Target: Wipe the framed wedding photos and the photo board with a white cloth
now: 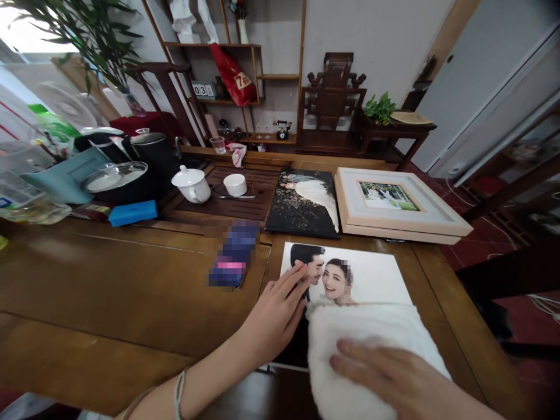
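Observation:
A photo panel (376,268) with a couple's portrait lies flat on the wooden table, close in front of me. My left hand (277,312) rests on its left side, fingers stretched out and nothing in them. Over the panel's lower right part lies a folded white cloth (367,324), hanging past the near edge. My right hand (385,370) presses flat on top of this cloth, its fingers extended and smeared by motion. The cloth hides the lower part of the portrait.
Behind the panel lie a dark photo panel (301,217) and stacked light wooden picture frames (402,227). A blurred-out phone (234,256) is left of my hand. Farther back stand a tea tray (214,213), a white lidded cup (191,185), a small white cup (235,185) and a blue box (133,213).

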